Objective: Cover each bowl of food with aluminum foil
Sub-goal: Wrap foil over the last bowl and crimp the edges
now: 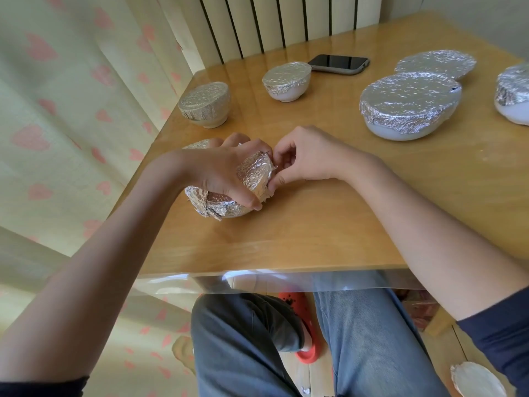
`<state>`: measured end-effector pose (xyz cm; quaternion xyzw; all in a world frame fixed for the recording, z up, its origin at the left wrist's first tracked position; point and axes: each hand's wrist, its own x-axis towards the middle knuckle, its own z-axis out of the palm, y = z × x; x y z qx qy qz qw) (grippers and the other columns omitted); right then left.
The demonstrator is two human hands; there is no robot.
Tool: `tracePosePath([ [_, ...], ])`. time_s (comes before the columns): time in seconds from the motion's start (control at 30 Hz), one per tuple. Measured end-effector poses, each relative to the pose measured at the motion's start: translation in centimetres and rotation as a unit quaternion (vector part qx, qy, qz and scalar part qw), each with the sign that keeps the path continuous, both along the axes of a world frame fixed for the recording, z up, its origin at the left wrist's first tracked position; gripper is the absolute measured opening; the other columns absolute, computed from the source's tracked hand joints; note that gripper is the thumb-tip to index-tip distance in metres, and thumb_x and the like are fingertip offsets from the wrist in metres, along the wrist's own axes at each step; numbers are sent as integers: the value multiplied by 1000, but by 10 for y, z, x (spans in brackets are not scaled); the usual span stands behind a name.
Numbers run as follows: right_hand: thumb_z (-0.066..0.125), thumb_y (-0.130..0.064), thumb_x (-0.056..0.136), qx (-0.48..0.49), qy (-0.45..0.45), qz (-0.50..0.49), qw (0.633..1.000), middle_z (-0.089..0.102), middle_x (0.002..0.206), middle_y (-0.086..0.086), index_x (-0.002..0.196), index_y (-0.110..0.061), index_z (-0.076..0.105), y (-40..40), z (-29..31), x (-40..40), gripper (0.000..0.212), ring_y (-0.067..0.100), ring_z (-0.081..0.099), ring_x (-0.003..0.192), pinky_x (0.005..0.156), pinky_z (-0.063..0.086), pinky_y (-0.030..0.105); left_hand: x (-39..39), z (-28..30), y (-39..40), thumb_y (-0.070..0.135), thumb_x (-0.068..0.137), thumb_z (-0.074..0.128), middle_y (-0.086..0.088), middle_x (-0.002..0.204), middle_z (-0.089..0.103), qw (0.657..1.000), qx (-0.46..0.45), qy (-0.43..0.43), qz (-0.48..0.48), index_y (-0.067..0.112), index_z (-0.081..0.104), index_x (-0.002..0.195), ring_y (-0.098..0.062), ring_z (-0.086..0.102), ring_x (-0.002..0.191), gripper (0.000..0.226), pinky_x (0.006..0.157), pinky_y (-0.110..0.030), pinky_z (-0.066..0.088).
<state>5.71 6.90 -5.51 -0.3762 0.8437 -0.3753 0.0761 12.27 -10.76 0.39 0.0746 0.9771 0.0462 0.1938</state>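
A small bowl wrapped in crinkled aluminum foil [254, 174] sits near the table's left edge. My left hand [226, 170] lies over its top, fingers curled down round the foil-covered rim. My right hand [303, 156] is just to the right, its thumb and fingertips pinching the foil at the bowl's right side. Several other bowls stand farther back, each capped with foil: a small beige one [204, 104], a small white one [287, 81], a wide white one [409, 106], another wide one [436, 63] behind it, and one [513, 94] cut off by the right border.
A dark phone [337, 64] lies at the back of the wooden table [315, 224]. The table's left edge runs beside a heart-patterned curtain [57, 110]. A radiator [280, 21] stands behind. My legs and a red slipper [306, 353] are below the front edge.
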Motion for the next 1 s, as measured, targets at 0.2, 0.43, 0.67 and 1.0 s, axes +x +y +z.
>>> tracePosePath([
  [0.2, 82, -47, 47, 40, 22, -52, 998, 53, 55, -5, 57, -17, 61, -9, 2, -7, 38, 9, 43, 53, 52, 34, 26, -1, 0, -1, 52, 57, 84, 21, 132, 23, 1000, 10, -6, -8, 63, 30, 117, -11, 21, 121, 82, 95, -40, 30],
  [0.43, 80, -43, 69, 38, -14, -115, 993, 63, 73, -9, 83, -20, 69, 10, -8, 14, 28, 9, 57, 69, 68, 47, 27, 0, 0, -2, 57, 54, 77, 22, 133, 20, 1000, -2, -19, -6, 65, 26, 116, -11, 17, 118, 81, 93, -40, 28],
  [0.67, 44, -7, 91, -231, -232, -140, 934, 55, 132, 14, 148, -31, 28, -6, -30, 139, 64, 27, 59, 110, 97, 44, 40, 1, 1, -1, 68, 39, 65, 23, 134, 19, 1000, 5, -29, -4, 66, 26, 114, -11, 19, 119, 85, 92, -39, 27],
  [1.0, 45, -17, 84, -307, -239, -148, 909, 8, 160, -8, 151, -31, -6, -52, -27, 147, 86, 12, 28, 138, 115, 26, 34, 2, 0, -1, 70, 35, 61, 21, 135, 20, 1000, -2, -19, -3, 62, 25, 123, -15, 20, 124, 95, 96, -41, 31],
])
